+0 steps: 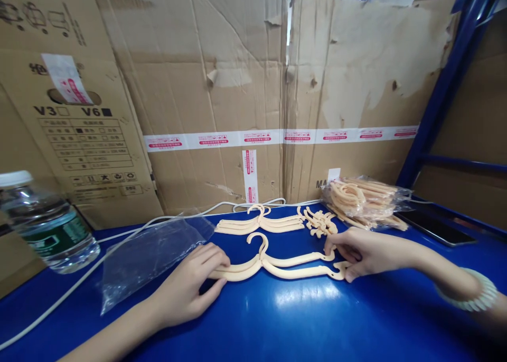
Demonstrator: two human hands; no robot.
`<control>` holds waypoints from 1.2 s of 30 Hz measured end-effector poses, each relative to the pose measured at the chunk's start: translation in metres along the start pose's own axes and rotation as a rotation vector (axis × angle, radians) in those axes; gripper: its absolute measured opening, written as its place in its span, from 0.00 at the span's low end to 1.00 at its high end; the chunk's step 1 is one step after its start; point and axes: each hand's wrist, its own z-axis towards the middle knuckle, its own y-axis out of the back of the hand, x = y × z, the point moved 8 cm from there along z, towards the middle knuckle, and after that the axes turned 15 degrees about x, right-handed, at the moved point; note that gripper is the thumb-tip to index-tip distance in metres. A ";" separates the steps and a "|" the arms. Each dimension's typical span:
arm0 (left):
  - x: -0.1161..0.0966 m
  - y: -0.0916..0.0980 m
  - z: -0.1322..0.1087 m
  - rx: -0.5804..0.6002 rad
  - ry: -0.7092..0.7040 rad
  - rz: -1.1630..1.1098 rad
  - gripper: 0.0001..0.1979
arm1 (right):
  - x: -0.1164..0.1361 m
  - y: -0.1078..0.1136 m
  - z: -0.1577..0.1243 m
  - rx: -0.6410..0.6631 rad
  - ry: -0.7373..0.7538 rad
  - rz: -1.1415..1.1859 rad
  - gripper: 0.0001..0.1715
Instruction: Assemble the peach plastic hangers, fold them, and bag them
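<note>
Two cream hangers (297, 271) lie one behind the other on the blue table, their hooks pointing away from me. My left hand (194, 277) is closed around their left ends, which it hides. At the right ends, my right hand (360, 254) grips small curved end pieces (336, 270), the thumb at the nearer one and a finger at the farther one. Whether these pieces are fully joined to the arms, I cannot tell. Behind them lies a group of hanger arms (281, 225) with hooks, and beside it a pile of loose small end pieces (317, 220).
A clear plastic bag of hanger parts (364, 201) sits at the back right, next to a dark phone (435, 227). On the left are a flat clear bag (146, 254), a water bottle (47, 225) and a white cable (59, 298). Cardboard (214, 98) stands behind.
</note>
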 end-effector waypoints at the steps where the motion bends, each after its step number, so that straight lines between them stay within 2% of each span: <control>1: 0.000 0.000 0.000 0.001 0.003 -0.001 0.07 | 0.000 0.000 0.000 0.003 -0.003 0.004 0.22; 10: 0.004 -0.004 0.001 0.013 0.002 -0.002 0.08 | -0.001 0.002 -0.003 0.004 0.021 0.007 0.21; 16: 0.002 -0.001 0.002 -0.019 -0.008 0.008 0.09 | 0.004 0.005 -0.008 -0.005 0.038 -0.006 0.19; 18: 0.001 0.000 0.001 -0.043 -0.009 0.006 0.08 | 0.006 0.013 -0.012 -0.077 0.044 -0.018 0.18; 23: 0.000 0.000 -0.002 -0.096 0.022 0.017 0.08 | 0.000 0.045 -0.028 -0.436 0.026 -0.086 0.16; 26: 0.004 0.009 -0.001 -0.144 0.047 0.012 0.09 | -0.009 0.055 -0.029 -0.523 -0.018 -0.161 0.14; 31: 0.013 0.029 0.022 -0.096 0.057 0.090 0.09 | -0.010 0.055 -0.008 -0.403 0.001 -0.275 0.10; 34: 0.027 0.031 0.042 -0.050 0.080 0.116 0.12 | -0.006 0.052 0.004 -0.334 0.026 -0.330 0.13; 36: 0.038 0.025 0.055 -0.018 0.106 0.116 0.15 | -0.005 0.050 0.010 -0.311 0.028 -0.372 0.14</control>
